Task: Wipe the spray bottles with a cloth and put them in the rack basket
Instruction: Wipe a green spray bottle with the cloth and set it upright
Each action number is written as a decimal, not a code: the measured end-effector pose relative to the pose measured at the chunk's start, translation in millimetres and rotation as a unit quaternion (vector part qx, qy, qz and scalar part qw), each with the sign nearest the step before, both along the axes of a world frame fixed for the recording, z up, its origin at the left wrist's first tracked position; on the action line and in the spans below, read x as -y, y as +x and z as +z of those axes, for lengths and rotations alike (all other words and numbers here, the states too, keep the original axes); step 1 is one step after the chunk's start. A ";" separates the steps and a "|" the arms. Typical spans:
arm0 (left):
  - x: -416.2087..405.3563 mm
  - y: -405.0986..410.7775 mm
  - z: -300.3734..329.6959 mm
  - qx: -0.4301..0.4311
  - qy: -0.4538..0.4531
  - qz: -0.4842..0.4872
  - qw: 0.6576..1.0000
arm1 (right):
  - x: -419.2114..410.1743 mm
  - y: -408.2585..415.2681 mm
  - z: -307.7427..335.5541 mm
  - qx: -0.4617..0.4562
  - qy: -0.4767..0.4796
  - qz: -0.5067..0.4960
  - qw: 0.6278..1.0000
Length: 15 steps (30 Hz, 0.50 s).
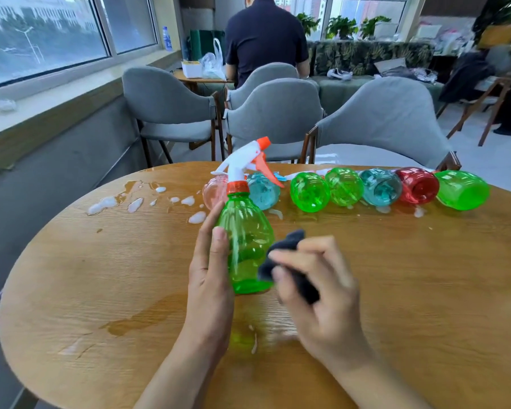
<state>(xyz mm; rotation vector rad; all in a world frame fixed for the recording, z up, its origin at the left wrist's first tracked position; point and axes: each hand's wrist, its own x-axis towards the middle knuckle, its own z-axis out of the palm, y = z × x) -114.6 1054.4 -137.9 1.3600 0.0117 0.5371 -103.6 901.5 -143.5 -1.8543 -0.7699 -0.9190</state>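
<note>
A green spray bottle (246, 240) with a white and orange trigger head is held upright above the round wooden table (101, 276). My left hand (210, 270) grips its left side, thumb along the front. My right hand (316, 287) holds a dark cloth (289, 261) pressed against the bottle's right side; this hand is blurred. Several more bottles lie on their sides in a row at the table's far edge: pink (214, 191), teal (263, 191), green (309, 191), green (344, 185), teal (380, 186), red (417, 185), green (462, 189). No rack basket is in view.
Foam blobs and water (136, 203) are spread over the table's far left, and a wet patch (148, 317) lies near the front. Grey chairs (273, 113) stand behind the table. A person in a dark shirt (264, 36) stands farther back.
</note>
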 end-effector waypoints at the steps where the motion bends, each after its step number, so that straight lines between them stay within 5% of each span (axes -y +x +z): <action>1: 3.4 -1.2 -0.8 0.004 0.017 -0.015 1.000 | 0.3 2.1 8.8 -0.002 0.037 -0.024 0.999; 5: 17.0 -7.8 -3.3 0.011 0.050 -0.051 0.997 | -3.4 12.0 23.4 -0.008 0.034 -0.048 0.998; 8: 11.9 -6.4 -1.2 0.006 -0.010 -0.047 0.999 | -5.1 16.5 2.0 -0.026 0.019 -0.021 0.999; 12: -3.4 -1.9 2.0 -0.014 -0.078 -0.023 0.997 | 1.6 27.3 -16.7 -0.158 0.076 -0.048 0.983; 15: 1.9 -2.1 4.6 -0.001 -0.063 -0.028 0.998 | 3.9 21.5 0.3 -0.146 0.131 -0.051 0.979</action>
